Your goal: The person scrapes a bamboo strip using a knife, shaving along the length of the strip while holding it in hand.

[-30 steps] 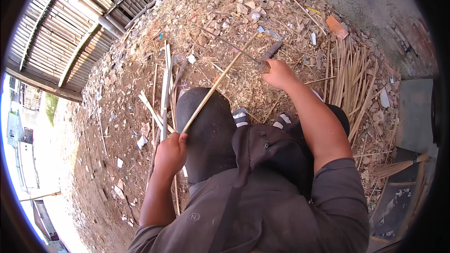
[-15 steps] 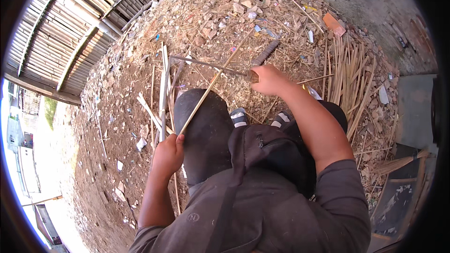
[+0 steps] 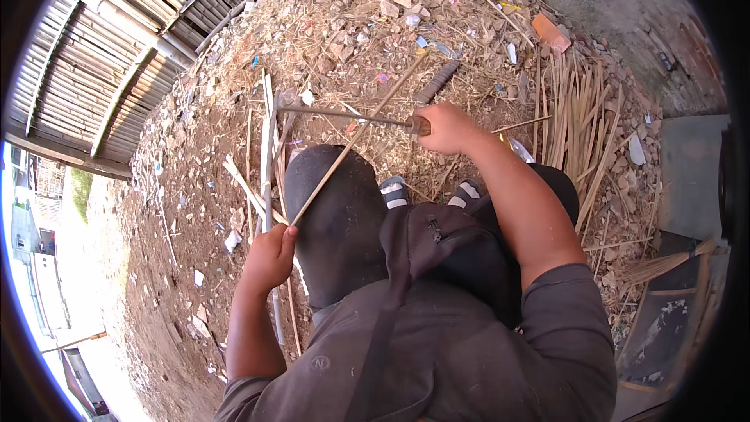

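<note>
My left hand (image 3: 271,256) is closed around the near end of a thin bamboo strip (image 3: 337,162), which slants away to the right above my left knee. In my right hand (image 3: 447,128) is the wooden handle of a long knife (image 3: 332,112). Its narrow dark blade reaches left and crosses the strip; whether the edge touches it I cannot tell. A dark rod-like piece with a ridged surface (image 3: 438,83) lies on the ground just beyond my right hand. Pale split bamboo lengths (image 3: 266,158) lie on the ground beyond my left hand.
A pile of bamboo strips (image 3: 574,121) lies at the right. Stones, straw and litter cover the ground, with an orange brick piece (image 3: 551,33) near the wall (image 3: 609,16). A bamboo slat fence (image 3: 86,70) stands at the far left. At the right lies a straw bundle (image 3: 664,266).
The knife blade has tilted, its far end dropping nearer to me so that it lies more level. My left hand, still on the strip, has shifted slightly left.
</note>
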### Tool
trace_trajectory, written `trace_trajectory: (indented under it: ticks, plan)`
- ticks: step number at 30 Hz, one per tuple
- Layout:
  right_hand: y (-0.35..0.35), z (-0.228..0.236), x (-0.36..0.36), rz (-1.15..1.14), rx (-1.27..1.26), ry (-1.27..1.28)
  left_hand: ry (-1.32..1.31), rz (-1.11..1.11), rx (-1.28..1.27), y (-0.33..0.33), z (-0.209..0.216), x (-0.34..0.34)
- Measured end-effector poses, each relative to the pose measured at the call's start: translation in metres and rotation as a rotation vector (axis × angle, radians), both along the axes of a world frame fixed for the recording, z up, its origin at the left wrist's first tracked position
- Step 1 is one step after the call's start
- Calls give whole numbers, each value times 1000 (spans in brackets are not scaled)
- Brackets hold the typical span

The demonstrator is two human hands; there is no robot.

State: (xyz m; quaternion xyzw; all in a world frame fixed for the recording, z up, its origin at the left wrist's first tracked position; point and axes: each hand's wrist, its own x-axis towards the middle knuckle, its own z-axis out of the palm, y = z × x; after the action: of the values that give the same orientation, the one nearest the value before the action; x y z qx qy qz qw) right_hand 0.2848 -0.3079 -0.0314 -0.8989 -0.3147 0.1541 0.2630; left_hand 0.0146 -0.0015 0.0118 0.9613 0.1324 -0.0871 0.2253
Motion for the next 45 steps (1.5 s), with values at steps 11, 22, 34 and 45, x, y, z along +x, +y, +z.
trace_trajectory:
  ticks: [11,22,34,45]
  plan:
    - [3,-21,6,-13,35,-113,87,-2,-72,6,5,-9]
    - [-6,-12,2,-119,31,-57,125,16,-78,11,4,-8]
    - [-13,-39,21,-148,98,-119,199,4,-220,28,-2,-1]
    - [-6,-24,14,-128,102,-138,432,183,-727,43,-3,-1]
